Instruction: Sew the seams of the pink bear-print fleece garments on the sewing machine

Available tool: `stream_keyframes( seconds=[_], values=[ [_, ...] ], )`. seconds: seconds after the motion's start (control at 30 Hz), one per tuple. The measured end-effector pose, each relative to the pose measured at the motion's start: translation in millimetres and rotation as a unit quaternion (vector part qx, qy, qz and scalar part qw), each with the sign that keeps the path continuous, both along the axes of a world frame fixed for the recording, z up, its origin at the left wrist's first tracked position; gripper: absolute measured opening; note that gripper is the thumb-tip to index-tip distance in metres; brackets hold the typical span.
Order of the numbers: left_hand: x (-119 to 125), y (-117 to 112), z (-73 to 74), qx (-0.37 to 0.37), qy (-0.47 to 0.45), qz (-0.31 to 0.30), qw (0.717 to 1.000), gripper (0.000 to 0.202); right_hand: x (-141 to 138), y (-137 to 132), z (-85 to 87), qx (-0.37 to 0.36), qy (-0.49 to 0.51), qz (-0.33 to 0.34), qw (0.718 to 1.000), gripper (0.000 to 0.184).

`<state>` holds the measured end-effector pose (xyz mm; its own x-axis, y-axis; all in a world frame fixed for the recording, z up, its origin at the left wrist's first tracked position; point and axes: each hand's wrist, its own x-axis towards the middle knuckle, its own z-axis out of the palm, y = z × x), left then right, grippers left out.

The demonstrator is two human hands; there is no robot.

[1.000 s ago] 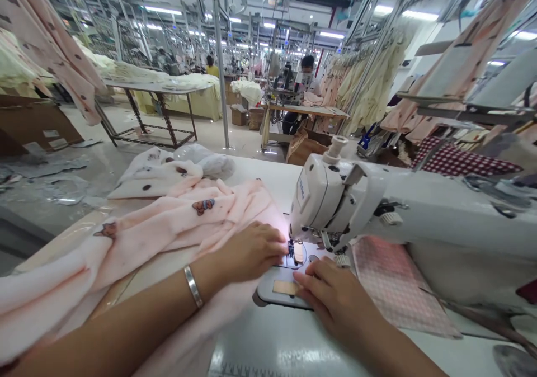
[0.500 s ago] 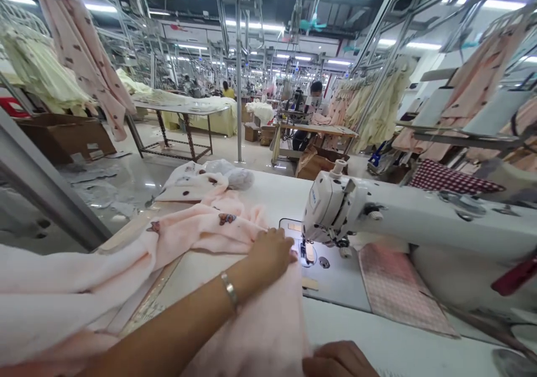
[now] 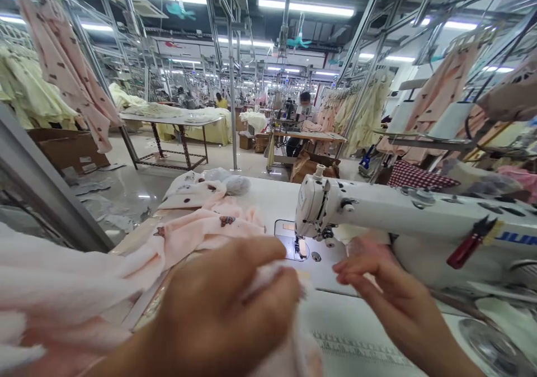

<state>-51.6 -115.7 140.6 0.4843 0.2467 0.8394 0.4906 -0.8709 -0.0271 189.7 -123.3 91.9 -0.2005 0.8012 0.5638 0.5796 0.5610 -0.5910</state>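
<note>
My left hand [image 3: 226, 298], large and blurred close to the camera, is closed on a pale pink fabric piece [image 3: 304, 343], whose edge shows between thumb and fingers and hangs below them. My right hand [image 3: 390, 293] is raised right of the needle area, fingers stretched forward and thumb near the index finger; no object shows between them. Behind it, a reddish-pink cloth [image 3: 371, 245] is mostly hidden. The white sewing machine [image 3: 310, 206] stands beyond both hands, its lit presser foot [image 3: 300, 246] bare of fabric. More pink printed fabric [image 3: 197, 229] lies left of it.
Red-handled snips [image 3: 465, 251] rest against the machine arm. A clear plastic bag [image 3: 237, 184] lies at the table's far edge. Thread cones [image 3: 451, 121] stand at right. A metal post [image 3: 54, 192] rises at left; a cardboard box [image 3: 314, 167] sits beyond the table.
My left hand has drawn back from beside the needle toward me, lifting the fabric edge. My right hand has risen from the bottom edge to the machine bed's right side. The view has shifted slightly.
</note>
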Motion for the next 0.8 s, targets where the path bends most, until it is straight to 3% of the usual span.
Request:
stream_keyframes(
  seconds=[0.07, 0.17, 0.2, 0.27, 0.37, 0.47, 0.57, 0.67, 0.8],
  values=[
    [-9.0, -0.5, 8.3, 0.001, -0.005, 0.009, 1.0, 0.015, -3.9, -4.9, 3.9, 0.017, 0.024, -0.014, 0.999, 0.017],
    [-0.4, -2.1, 5.2, 0.012, -0.037, -0.02, 0.999, 0.013, -26.4, -13.9, 11.9, 0.009, -0.014, 0.076, 0.997, 0.054],
    [4.3, -2.8, 2.7, 0.02, -0.046, -0.036, 0.998, 0.011, -35.6, -16.3, 16.0, -0.004, -0.023, 0.11, 0.994, 0.06],
    [9.6, -4.2, -0.7, 0.008, -0.055, -0.053, 0.997, 0.006, -50.2, -19.2, 24.8, -0.021, -0.027, 0.162, 0.986, 0.046],
    [2.6, -5.8, 0.0, -0.092, -0.096, -0.069, 0.989, 0.011, -53.9, -19.4, 31.2, -0.031, -0.012, 0.164, 0.986, 0.009],
    [-13.2, -6.1, 4.0, -0.215, -0.126, -0.075, 0.966, 0.018, -39.5, -17.0, 23.9, -0.076, 0.031, 0.115, 0.99, 0.01],
    [-25.5, -3.7, 10.1, -0.272, -0.089, -0.066, 0.956, 0.01, -23.7, -12.4, 15.3, -0.133, 0.066, 0.062, 0.987, 0.014],
    [-25.7, -0.5, 17.4, -0.228, -0.016, -0.068, 0.971, 0.008, -24.0, -8.6, 24.4, -0.097, 0.065, 0.0, 0.993, 0.009],
    [-7.3, -5.9, 25.8, -0.099, 0.049, -0.002, 0.994, 0.015, -53.7, -11.5, 49.8, 0.069, 0.05, 0.003, 0.996, 0.009]
  ],
)
